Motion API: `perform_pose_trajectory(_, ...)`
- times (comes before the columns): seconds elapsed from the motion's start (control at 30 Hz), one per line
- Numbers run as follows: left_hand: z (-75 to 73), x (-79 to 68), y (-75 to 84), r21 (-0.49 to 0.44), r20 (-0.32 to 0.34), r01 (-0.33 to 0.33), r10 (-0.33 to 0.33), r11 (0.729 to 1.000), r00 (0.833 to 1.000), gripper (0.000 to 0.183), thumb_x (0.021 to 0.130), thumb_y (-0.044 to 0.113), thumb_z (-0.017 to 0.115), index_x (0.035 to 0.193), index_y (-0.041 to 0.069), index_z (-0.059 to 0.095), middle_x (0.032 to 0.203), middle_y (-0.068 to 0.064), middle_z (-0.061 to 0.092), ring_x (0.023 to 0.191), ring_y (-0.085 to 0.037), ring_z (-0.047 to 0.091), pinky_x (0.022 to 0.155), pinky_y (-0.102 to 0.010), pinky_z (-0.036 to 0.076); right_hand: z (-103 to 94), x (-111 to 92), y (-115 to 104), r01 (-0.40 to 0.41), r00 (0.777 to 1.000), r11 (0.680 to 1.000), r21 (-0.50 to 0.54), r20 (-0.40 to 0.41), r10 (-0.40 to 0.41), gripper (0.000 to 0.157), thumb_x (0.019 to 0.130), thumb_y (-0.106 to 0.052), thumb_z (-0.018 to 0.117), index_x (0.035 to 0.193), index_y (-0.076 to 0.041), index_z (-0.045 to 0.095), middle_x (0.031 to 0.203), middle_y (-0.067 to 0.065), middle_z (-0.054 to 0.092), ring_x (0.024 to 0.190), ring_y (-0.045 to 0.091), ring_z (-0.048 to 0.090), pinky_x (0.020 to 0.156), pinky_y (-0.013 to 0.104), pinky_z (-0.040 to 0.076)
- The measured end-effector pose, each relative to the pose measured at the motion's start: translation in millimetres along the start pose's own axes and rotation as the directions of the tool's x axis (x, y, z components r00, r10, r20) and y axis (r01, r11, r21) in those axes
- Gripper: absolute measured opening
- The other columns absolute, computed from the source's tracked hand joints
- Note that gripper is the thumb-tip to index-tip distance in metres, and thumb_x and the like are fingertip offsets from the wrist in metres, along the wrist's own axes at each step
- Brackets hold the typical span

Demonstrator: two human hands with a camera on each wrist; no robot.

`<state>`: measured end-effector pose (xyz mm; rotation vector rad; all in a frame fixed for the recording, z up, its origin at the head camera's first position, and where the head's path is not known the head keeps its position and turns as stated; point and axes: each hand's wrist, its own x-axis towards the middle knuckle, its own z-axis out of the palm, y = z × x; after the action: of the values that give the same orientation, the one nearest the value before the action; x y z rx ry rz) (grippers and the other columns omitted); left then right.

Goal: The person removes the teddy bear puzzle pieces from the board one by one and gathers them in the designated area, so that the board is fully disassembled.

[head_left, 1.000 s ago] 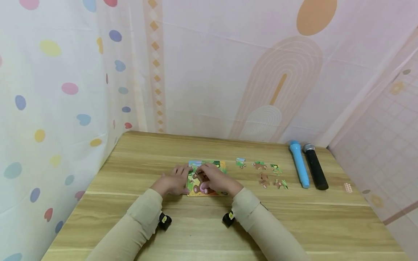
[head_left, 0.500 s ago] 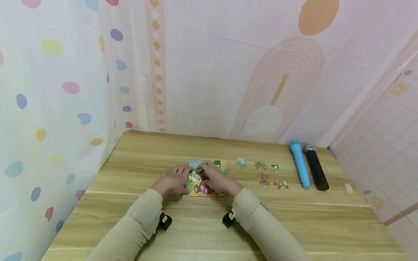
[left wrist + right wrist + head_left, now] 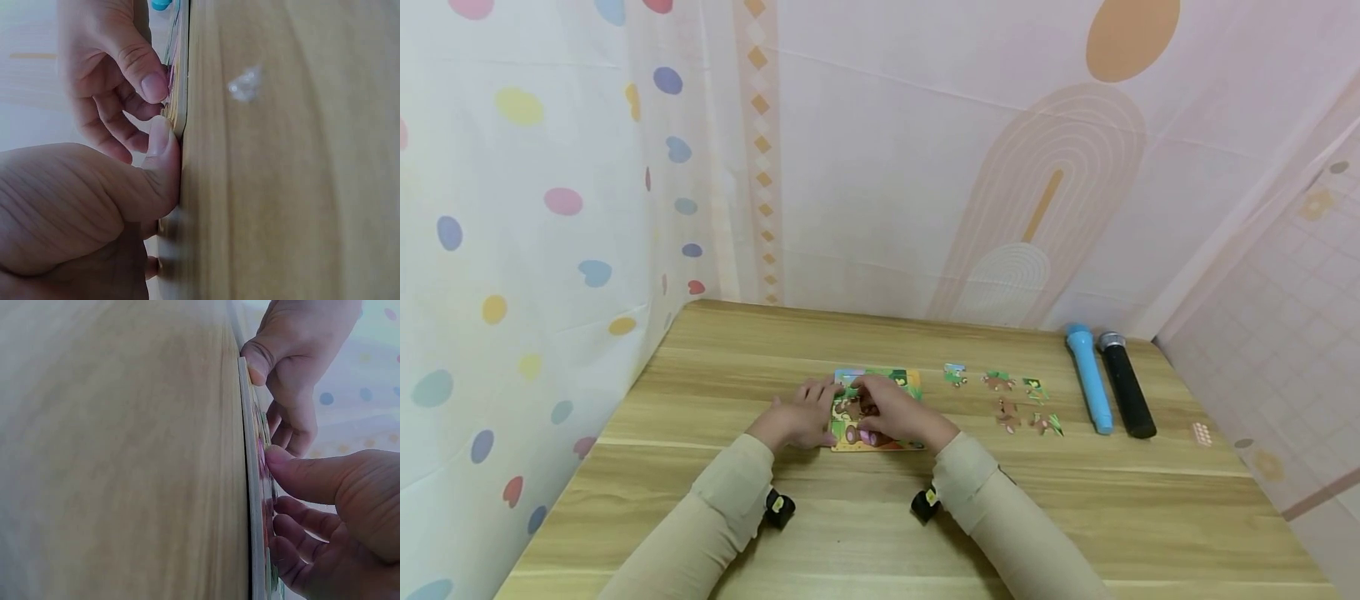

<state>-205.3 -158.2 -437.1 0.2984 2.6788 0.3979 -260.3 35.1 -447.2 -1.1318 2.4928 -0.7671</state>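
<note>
A flat jigsaw puzzle board (image 3: 914, 383) with a bear picture and bright borders lies on the wooden table. At its left side rests my left hand (image 3: 805, 421), fingers spread along the edge and thumb (image 3: 159, 134) pressing on the near corner. Over the board's middle, my right hand (image 3: 898, 412) pinches a brown puzzle piece (image 3: 848, 408) between thumb and fingertips, low against the board. In the right wrist view my right thumb (image 3: 281, 456) touches the picture side. Part of the board's right half is hidden under the right hand.
Several loose puzzle pieces (image 3: 997, 381) lie to the right of the board. Farther right are a blue microphone (image 3: 1088, 379) and a black microphone (image 3: 1126, 387), with a small dotted pink item (image 3: 1201, 432) near the table's right edge. A patterned curtain (image 3: 880, 167) hangs behind.
Half a second ago a white gap showed in the board's left middle; now the brown piece covers it. My right hand has shifted slightly; the left hand has stayed put.
</note>
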Motion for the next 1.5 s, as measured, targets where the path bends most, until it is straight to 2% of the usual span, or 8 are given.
perform_pose_trajectory(0.13, 0.1, -0.2, -0.5, -0.003, -0.008, -0.002, 0.002, 1.000, 1.000, 0.086, 0.100, 0.032, 0.066, 0.162, 0.004, 0.013, 0.169, -0.017, 0.001, 0.153, -0.043, 0.005, 0.106, -0.082, 0.012, 1.1, 2, 0, 0.011, 1.000, 0.999, -0.031, -0.005, -0.011, 0.048, 0.097, -0.010, 0.070, 0.140, -0.002, 0.050, 0.124, 0.008, 0.060, 0.112, 0.018, 0.059, 0.095, 0.031, 0.050)
perform_pose_trajectory(0.4, 2.0, 0.3, -1.8, 0.010, -0.008, -0.002, 0.002, 1.000, 1.000, 0.088, 0.100, 0.034, 0.065, 0.162, 0.005, 0.011, 0.169, -0.017, 0.001, 0.154, -0.042, 0.003, 0.106, -0.082, 0.014, 2.2, 1, 1, 0.025, 0.999, 0.999, -0.031, -0.019, -0.026, 0.040, 0.100, -0.005, 0.064, 0.137, -0.001, 0.051, 0.125, 0.012, 0.060, 0.110, 0.020, 0.061, 0.094, 0.031, 0.051)
perform_pose_trajectory(0.57, 3.2, 0.8, -1.8, 0.003, -0.019, -0.014, 0.014, 1.000, 1.000, 0.086, 0.100, 0.034, 0.066, 0.162, 0.004, 0.013, 0.169, -0.017, 0.002, 0.153, -0.043, 0.005, 0.105, -0.083, 0.014, 0.0, -2, 0, 0.003, 1.000, 1.000, -0.001, -0.022, -0.003, 0.039, 0.100, -0.004, 0.062, 0.137, 0.001, 0.051, 0.125, 0.013, 0.060, 0.110, 0.021, 0.061, 0.094, 0.033, 0.051)
perform_pose_trajectory(0.8, 4.5, 1.2, -4.4, -0.019, -0.035, -0.019, 0.018, 1.000, 0.999, 0.086, 0.099, 0.032, 0.067, 0.161, 0.006, 0.015, 0.169, -0.018, 0.002, 0.153, -0.045, 0.006, 0.105, -0.083, 0.013, -4.2, -7, 4, -0.019, 0.998, 1.000, -0.014, -0.056, 0.018, 0.039, 0.101, -0.006, 0.062, 0.138, 0.001, 0.050, 0.127, 0.013, 0.060, 0.112, 0.023, 0.060, 0.094, 0.035, 0.052)
perform_pose_trajectory(1.03, 5.7, 2.3, -5.2, -0.040, -0.036, -0.024, 0.022, 0.999, 0.999, 0.085, 0.098, 0.030, 0.068, 0.161, 0.006, 0.016, 0.169, -0.018, 0.001, 0.153, -0.044, 0.005, 0.104, -0.083, 0.012, -8.8, -15, 12, -0.028, 0.996, 0.997, 0.068, -0.084, 0.033, 0.035, 0.101, -0.001, 0.060, 0.135, 0.001, 0.053, 0.127, 0.015, 0.059, 0.115, 0.027, 0.062, 0.091, 0.034, 0.054)
perform_pose_trajectory(1.5, 4.9, 1.7, -4.6, -0.041, -0.037, -0.031, 0.030, 0.999, 0.999, 0.084, 0.099, 0.029, 0.068, 0.161, 0.006, 0.016, 0.169, -0.018, 0.001, 0.152, -0.045, 0.005, 0.104, -0.084, 0.011, -22.1, -42, 32, -0.076, 0.990, 0.990, 0.119, -0.106, 0.089, 0.035, 0.100, -0.001, 0.061, 0.134, -0.002, 0.052, 0.126, 0.010, 0.059, 0.110, 0.023, 0.062, 0.088, 0.033, 0.055)
